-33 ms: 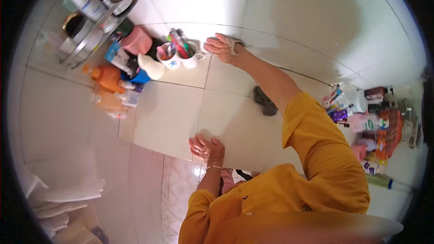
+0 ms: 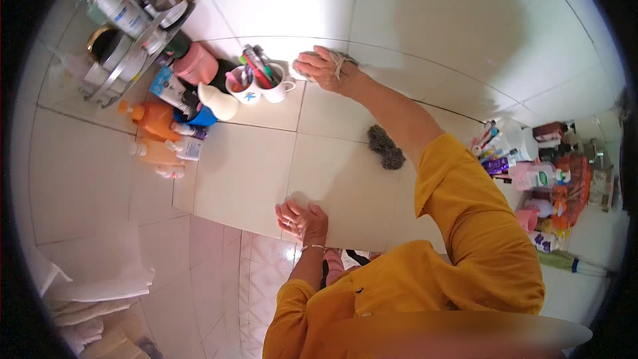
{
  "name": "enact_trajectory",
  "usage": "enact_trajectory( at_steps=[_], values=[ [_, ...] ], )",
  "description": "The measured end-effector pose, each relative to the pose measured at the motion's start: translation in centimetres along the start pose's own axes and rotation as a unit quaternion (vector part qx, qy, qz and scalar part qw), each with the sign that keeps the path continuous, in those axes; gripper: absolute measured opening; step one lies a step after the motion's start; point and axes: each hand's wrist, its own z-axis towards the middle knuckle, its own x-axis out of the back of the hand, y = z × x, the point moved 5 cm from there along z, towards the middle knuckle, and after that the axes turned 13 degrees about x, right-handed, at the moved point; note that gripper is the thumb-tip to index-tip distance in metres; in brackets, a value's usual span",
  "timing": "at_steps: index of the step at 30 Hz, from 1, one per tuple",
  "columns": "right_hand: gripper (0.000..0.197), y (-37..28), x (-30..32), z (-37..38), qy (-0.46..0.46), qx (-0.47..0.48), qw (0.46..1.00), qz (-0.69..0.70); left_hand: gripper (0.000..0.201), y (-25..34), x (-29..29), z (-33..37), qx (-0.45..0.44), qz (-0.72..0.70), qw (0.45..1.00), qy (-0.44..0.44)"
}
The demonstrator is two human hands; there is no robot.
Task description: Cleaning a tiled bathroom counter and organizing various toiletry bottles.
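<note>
A pale cloth lies bunched under our right hand, at the far edge of the white tiled counter where it meets the glossy wall. Our fingers curl over the cloth and press it down on the tile; only a crumpled strip of it shows past the knuckles. Just to the left of that hand stand two white mugs stuffed with toothbrushes and tubes, the nearer one almost touching our fingertips. Our left hand rests at the counter's near edge with its fingers loosely bent, holding nothing. Between the two hands, nearer our right forearm, sits a grey fuzzy scrubber. Further left are a pink cup, orange plastic bottles and a wire rack of jars.
</note>
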Motion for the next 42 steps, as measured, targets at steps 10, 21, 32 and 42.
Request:
enact_trajectory(
  at_steps=[10, 21, 32, 42],
  values=[
    [0.043, 14.3, 27.0, -11.2, -0.048, -0.211, 0.942, -0.257, 0.056, 1.3, 1.0, -0.3, -0.068, -0.007, 0.996, 0.061],
    [0.054, 13.4, 28.5, -24.1, 0.344, -0.524, 0.741, -0.24, 0.053, 2.3, 0.5, 0.0, -0.054, 0.006, 0.998, 0.02],
    [0.036, 2.5, 18.0, -23.1, 0.112, -0.518, 0.847, 0.03, 0.052, 1.3, -0.3, -0.1, -0.04, 0.019, 0.999, 0.005],
    [0.043, 16.2, 37.5, -26.2, 0.3, -0.518, 0.755, -0.266, 0.053, 1.7, 0.1, 0.0, -0.041, 0.01, 0.999, 0.022]
  ],
)
